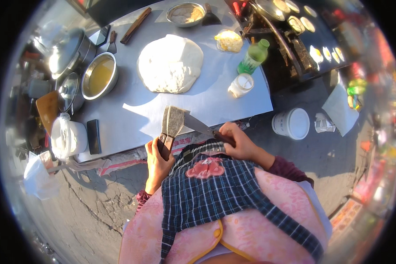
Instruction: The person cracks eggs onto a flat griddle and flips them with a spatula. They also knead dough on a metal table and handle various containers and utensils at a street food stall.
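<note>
My left hand (159, 162) grips the brown handle of a broad scraper (175, 120), whose blade is caked with pale residue; it may be two scrapers held together. In my right hand (240, 142) is a second scraper (199, 125) with a dark handle. Its metal blade points left and meets the edge of the caked blade. Both tools are held over the near edge of a metal-topped table (118, 132), in front of my checked apron. Beyond them, a large flattened mound of white dough (170, 64) lies on the table.
At left stand a bowl of yellow liquid (100, 77), a lidded pot (69, 52), a white tub (69, 137) and a phone (93, 137). A green bottle (253, 56) and glass jar (241, 85) stand right. Eggs (316, 54) lie on the dark griddle (320, 39).
</note>
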The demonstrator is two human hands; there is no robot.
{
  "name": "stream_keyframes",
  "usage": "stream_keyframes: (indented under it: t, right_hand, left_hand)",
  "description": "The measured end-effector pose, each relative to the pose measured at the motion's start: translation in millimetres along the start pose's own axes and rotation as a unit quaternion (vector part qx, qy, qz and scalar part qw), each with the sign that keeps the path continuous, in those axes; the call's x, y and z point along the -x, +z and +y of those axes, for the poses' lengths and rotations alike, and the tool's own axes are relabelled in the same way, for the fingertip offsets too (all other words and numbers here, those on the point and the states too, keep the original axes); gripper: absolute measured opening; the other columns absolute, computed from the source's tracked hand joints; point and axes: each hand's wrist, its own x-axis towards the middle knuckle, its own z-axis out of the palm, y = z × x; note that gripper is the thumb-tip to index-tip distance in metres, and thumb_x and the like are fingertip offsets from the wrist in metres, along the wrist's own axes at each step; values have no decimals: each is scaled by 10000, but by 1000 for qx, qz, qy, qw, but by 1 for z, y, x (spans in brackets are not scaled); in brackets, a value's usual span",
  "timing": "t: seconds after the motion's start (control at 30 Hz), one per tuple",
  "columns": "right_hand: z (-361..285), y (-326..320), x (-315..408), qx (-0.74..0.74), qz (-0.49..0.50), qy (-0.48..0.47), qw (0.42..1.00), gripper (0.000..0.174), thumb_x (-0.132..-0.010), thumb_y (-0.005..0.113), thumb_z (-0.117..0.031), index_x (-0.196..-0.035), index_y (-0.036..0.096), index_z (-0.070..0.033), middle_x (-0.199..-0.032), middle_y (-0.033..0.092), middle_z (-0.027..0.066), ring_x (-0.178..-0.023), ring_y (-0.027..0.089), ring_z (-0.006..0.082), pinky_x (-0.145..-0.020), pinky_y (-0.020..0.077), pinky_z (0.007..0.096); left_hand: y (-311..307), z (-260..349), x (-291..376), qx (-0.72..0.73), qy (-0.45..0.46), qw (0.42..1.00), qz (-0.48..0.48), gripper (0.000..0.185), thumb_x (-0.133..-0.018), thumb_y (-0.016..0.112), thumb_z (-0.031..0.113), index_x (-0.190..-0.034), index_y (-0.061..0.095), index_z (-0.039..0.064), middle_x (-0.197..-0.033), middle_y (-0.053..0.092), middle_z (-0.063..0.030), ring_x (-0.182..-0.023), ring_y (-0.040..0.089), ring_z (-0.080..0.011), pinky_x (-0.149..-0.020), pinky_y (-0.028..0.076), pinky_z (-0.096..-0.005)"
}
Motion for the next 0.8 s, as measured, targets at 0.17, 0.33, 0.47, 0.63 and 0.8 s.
stream_keyframes:
  t: [0.17, 0.33, 0.47, 0.63, 0.8]
  right_hand:
    - [4, -76, 85, -79, 247, -97, 961, 356, -764, 401, 118, -1065, 324, -55, -1085, 422, 159, -630, 494, 126, -517, 431, 241]
    - [13, -176, 81, -218, 422, 107, 873, 259, -866, 406, 38, -1098, 342, -58, -931, 474, 99, -507, 440, 83, -396, 347, 208]
    - [53, -250, 64, -174, 351, 122, 912, 217, -914, 443, 4, -1108, 368, -58, -926, 478, 81, -506, 444, 72, -394, 345, 203]
    - [86, -302, 19, -163, 270, 136, 939, 279, -905, 489, -44, -1161, 378, -40, -763, 506, 70, -474, 469, 103, -410, 381, 253]
    - [107, -317, -45, -49, 147, 170, 973, 357, -863, 546, -118, -1182, 439, 1, -763, 599, 139, -516, 592, 194, -459, 468, 326]
  left_hand:
    - [18, 98, -47, -19, 178, 980, -81, 720, -646, 687, 58, -1305, 408, -17, -1147, 435, -225, -999, 530, -412, -811, 498, -443]
    - [86, 221, -97, -82, 279, 950, -114, 703, -654, 681, 104, -1289, 417, -43, -1121, 450, -216, -996, 529, -388, -785, 516, -418]
    - [156, 295, -142, -232, 290, 922, -112, 688, -651, 704, 142, -1254, 439, -58, -1078, 465, -192, -936, 539, -343, -748, 520, -402]
    - [215, 346, -211, -505, 282, 811, -85, 465, -673, 684, 179, -1070, 567, -32, -986, 503, -122, -903, 552, -247, -609, 513, -308]
    - [246, 345, -279, -586, 256, 765, -75, 267, -685, 664, 169, -893, 676, 3, -960, 537, -114, -933, 558, -250, -611, 512, -317]
